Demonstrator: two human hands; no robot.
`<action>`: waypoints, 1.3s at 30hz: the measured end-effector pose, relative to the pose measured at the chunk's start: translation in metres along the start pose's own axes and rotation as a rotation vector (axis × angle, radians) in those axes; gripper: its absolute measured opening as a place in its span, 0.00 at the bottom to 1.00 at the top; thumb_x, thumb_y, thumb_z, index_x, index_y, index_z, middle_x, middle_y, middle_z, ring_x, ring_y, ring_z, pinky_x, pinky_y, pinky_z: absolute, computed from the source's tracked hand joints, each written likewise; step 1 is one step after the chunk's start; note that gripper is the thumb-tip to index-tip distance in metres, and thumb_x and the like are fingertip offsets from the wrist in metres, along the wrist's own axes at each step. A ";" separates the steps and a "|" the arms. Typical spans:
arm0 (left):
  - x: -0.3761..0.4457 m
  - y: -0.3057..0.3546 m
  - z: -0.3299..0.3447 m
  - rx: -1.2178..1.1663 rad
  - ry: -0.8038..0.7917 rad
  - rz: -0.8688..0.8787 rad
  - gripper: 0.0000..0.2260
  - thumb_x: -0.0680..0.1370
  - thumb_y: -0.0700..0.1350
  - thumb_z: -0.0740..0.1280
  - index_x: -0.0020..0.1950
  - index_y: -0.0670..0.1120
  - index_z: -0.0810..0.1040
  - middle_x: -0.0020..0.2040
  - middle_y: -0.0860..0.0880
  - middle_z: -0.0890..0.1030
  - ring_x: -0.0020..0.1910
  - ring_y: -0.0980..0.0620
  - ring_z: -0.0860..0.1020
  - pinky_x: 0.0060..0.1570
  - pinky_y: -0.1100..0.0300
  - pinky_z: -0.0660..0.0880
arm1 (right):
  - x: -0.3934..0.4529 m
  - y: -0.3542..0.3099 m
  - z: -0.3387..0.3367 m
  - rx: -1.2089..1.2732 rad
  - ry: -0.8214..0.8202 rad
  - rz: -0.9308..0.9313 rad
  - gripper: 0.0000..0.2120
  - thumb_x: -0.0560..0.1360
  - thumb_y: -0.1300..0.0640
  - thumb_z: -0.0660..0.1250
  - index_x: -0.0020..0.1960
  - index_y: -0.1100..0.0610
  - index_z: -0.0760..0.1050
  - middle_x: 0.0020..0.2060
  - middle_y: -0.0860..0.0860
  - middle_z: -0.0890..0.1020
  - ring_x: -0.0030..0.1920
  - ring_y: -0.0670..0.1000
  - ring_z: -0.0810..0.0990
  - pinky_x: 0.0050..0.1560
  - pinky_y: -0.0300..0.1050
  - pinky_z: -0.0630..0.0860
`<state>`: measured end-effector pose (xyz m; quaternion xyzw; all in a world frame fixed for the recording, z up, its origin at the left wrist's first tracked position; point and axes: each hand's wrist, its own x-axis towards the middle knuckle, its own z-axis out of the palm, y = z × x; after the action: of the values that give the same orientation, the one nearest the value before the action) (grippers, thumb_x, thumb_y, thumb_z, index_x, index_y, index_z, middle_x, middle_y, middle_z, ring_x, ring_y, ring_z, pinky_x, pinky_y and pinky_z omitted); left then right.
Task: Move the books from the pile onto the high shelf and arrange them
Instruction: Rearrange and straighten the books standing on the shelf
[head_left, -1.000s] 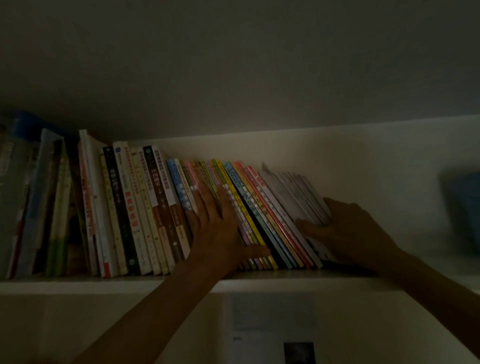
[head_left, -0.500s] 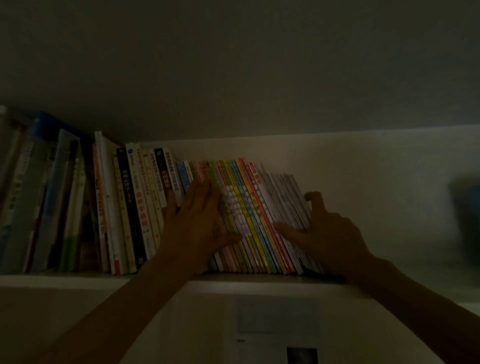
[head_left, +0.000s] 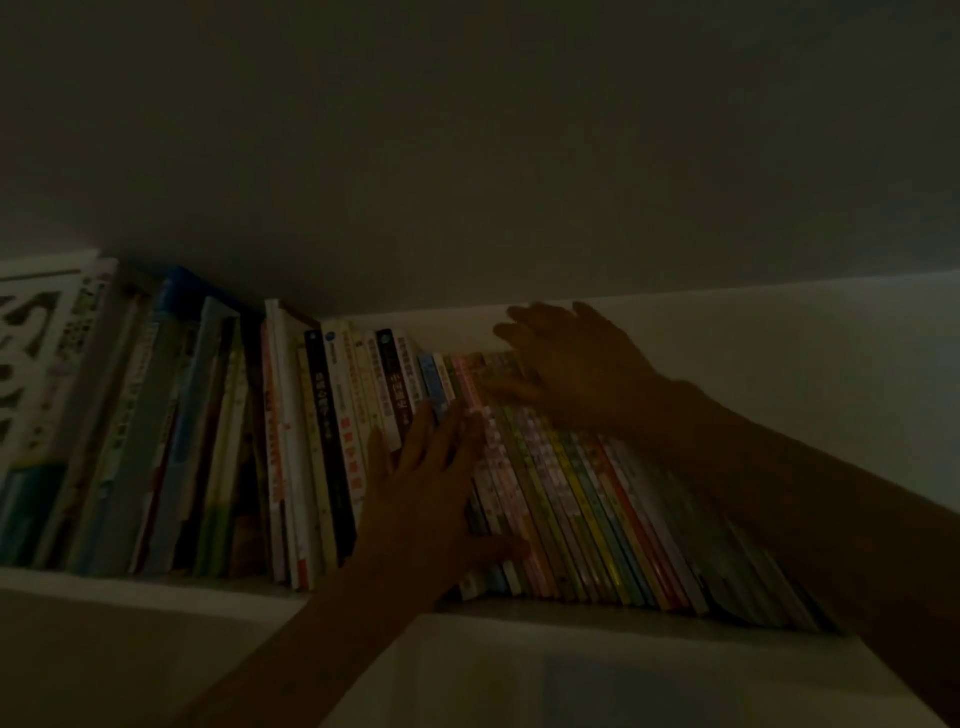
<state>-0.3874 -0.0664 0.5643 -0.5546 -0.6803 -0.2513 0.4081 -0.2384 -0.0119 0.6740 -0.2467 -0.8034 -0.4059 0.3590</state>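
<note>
Dim light; the books stand in a leaning row on the shelf, tops tilted toward 11 o'clock; left hand lies flat on the spines, fingers straight, pointing to 1 o'clock; right hand reaches over the row's top, fingers spread toward 9 o'clock.

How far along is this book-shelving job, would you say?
Mostly done, it seems. A long row of books already stands on the high shelf. In hand: the thin colourful books lean left, the left hand flat against their spines and the right hand spread over their tops. Left: standing them straight. The pile is out of view, so more may wait.
</note>
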 end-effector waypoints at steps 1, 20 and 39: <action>0.001 0.001 -0.001 0.005 0.004 0.004 0.50 0.63 0.76 0.55 0.65 0.54 0.26 0.68 0.54 0.25 0.67 0.51 0.25 0.61 0.45 0.27 | 0.010 -0.008 0.003 -0.007 -0.054 -0.028 0.32 0.78 0.38 0.50 0.76 0.52 0.50 0.76 0.52 0.53 0.75 0.51 0.52 0.74 0.52 0.46; -0.032 -0.037 0.014 -0.153 0.301 0.099 0.22 0.80 0.57 0.46 0.68 0.48 0.65 0.69 0.45 0.70 0.67 0.46 0.70 0.64 0.40 0.67 | 0.028 -0.026 0.021 0.152 -0.044 0.107 0.27 0.75 0.38 0.58 0.71 0.45 0.60 0.64 0.51 0.72 0.66 0.56 0.65 0.66 0.51 0.56; -0.016 -0.146 0.015 -0.232 0.229 0.018 0.49 0.58 0.81 0.37 0.72 0.56 0.32 0.70 0.61 0.26 0.69 0.67 0.29 0.69 0.59 0.38 | 0.082 -0.078 0.023 0.252 -0.007 -0.002 0.29 0.76 0.37 0.56 0.74 0.44 0.55 0.72 0.48 0.64 0.72 0.51 0.58 0.73 0.54 0.42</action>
<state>-0.5307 -0.1008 0.5586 -0.5718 -0.5906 -0.3863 0.4183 -0.3513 -0.0273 0.6913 -0.2001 -0.8496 -0.3013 0.3839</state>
